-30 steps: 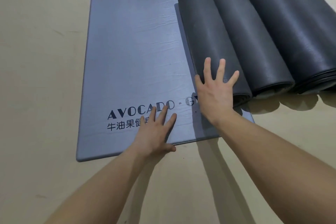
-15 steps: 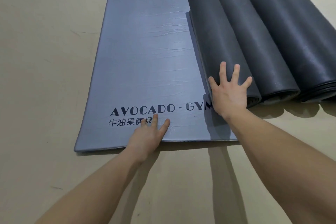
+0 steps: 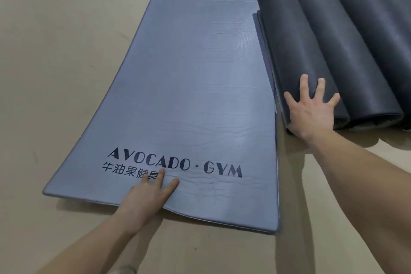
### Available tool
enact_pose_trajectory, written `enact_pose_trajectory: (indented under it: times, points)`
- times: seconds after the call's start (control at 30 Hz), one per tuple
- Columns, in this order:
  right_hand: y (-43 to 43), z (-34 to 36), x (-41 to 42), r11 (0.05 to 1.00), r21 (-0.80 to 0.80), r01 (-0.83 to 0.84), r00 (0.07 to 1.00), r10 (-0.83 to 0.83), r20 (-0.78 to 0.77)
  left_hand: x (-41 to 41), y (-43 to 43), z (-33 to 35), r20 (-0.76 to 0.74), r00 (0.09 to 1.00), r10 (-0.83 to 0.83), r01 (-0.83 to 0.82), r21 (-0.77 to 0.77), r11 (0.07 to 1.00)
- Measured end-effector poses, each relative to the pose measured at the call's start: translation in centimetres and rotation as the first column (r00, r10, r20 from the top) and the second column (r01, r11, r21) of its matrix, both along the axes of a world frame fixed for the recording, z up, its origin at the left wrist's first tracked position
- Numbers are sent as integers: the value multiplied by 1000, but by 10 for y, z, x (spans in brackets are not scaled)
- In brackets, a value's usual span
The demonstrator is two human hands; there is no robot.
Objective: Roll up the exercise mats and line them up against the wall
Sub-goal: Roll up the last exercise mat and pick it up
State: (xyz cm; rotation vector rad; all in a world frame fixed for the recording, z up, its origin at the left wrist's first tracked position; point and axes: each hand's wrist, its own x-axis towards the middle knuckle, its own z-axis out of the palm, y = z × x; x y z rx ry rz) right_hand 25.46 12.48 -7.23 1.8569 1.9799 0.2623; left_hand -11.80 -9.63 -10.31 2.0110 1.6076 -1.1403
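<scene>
Rolled: four dark rolls [image 3: 347,51] side by side on the floor [image 3: 55,73].
Left: flat mat [image 3: 200,84], unrolled.
Left hand [image 3: 146,198]: open, flat on its near edge.
Right hand [image 3: 311,113]: spread open, pressing the nearest roll [image 3: 295,46].

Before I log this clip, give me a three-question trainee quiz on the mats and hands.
1. True or false: the flat mat is already rolled.
2. How many rolled mats show beside it: A two, B four, C six?
3. The right hand rests on what?

Key:
1. False; it lies unrolled, the left hand pressing its near edge.
2. B.
3. The nearest rolled mat, palm open, no closed grip.
</scene>
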Motion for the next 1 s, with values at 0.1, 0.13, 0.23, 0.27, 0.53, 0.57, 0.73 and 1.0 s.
enact_pose_trajectory:
  times: [0.1, 0.13, 0.23, 0.27, 0.53, 0.57, 0.73, 1.0]
  points:
    - [-3, 4, 1, 999, -39, -5, 1000, 5, 3, -11, -28, 14, -18, 999, 31, -31, -45, 998]
    - [-4, 8, 1, 998, -63, -3, 1000, 2, -8, -12, -38, 17, -15, 999, 45, -46, -52, 998]
    - [-13, 16, -2, 991, -118, 55, 998, -58, -21, -14, -67, 21, 3, 994, 108, -108, -89, 990]
    - [-19, 16, -6, 988, -127, 87, 995, -91, -33, -13, -75, 21, 11, 991, 131, -129, -94, 987]
    - [-181, -9, -59, 892, -412, 188, 876, -342, -340, 28, -92, 23, 174, 965, 195, -187, -62, 980]
    - [-204, -17, -63, 838, -501, 217, 835, -425, -349, 26, -98, 21, 204, 955, 215, -203, -79, 976]
    - [-255, -39, -74, 755, -538, 376, 716, -605, -349, -28, -105, 23, 376, 755, 538, -545, -98, 833]
    - [-245, -58, -81, 779, -428, 459, 692, -615, -378, -149, -109, -23, 307, 275, 911, -952, 219, 213]
